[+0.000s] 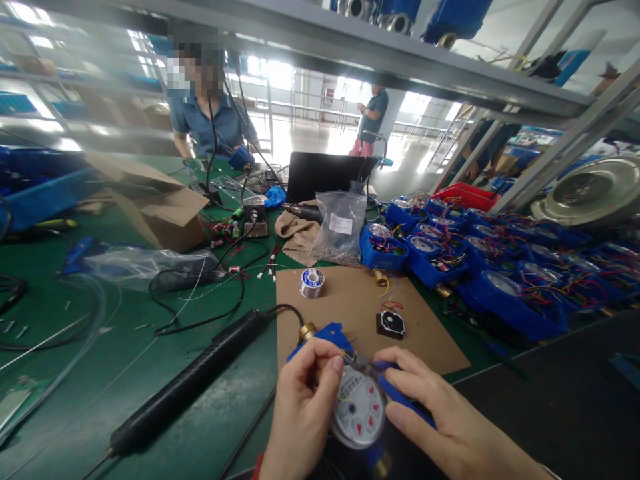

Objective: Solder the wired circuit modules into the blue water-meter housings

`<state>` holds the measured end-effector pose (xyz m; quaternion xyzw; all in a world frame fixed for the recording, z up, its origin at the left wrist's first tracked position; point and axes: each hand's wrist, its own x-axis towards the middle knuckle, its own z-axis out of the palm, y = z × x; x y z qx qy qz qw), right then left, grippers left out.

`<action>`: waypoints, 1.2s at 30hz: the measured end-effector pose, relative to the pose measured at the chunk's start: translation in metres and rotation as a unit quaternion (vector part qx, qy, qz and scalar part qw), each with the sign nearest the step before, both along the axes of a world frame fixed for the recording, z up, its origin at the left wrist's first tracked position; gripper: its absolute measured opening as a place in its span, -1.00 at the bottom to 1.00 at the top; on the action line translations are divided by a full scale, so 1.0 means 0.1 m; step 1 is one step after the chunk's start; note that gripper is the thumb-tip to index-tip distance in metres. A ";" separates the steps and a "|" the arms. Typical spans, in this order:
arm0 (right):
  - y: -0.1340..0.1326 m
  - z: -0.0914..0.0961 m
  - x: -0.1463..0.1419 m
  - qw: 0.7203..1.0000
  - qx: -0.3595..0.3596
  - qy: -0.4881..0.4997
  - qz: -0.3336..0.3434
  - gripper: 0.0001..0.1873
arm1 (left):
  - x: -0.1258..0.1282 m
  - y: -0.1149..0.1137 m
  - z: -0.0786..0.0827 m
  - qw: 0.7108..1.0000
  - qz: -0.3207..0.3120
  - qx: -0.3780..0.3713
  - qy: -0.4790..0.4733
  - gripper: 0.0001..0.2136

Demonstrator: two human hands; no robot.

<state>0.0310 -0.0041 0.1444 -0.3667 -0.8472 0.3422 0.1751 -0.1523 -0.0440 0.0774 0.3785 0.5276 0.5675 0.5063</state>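
A water meter with a round white dial (359, 408) and a blue body (330, 333) lies in front of me, partly hidden by both hands. My right hand (425, 393) is wrapped round blue-handled pliers (400, 393), whose metal jaws reach over the dial's upper edge. Close to those jaws, my left hand (307, 393) pinches something too small to make out, perhaps a wire. A brass fitting (307, 331) sticks out behind the left fingers. Beyond the hands, a small black module (391, 324) with thin wires and a solder spool (313, 283) rest on a brown cardboard sheet (345, 297).
Several blue meters (435, 247) with loose wires crowd the right side. A black soldering iron (185, 380) lies on the green mat at left. Further back are a clear plastic bag (340, 227), a cardboard box (165, 213) and a seated person (213, 130). A metal shelf (400, 67) crosses overhead.
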 end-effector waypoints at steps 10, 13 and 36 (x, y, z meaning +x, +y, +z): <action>0.06 -0.05 -0.01 0.996 -0.078 -0.002 0.030 -0.73 | 0.00 0.02 0.00 1.000 -0.001 -0.006 -0.010 -0.71; 0.07 -0.07 -0.01 0.993 -0.113 0.000 0.032 -0.69 | 0.00 0.03 0.00 1.000 -0.006 -0.004 -0.012 -0.70; 0.08 -0.32 0.28 0.976 -0.143 0.117 -0.115 -0.58 | 0.10 0.09 -0.09 0.995 0.061 -0.009 -0.074 -0.61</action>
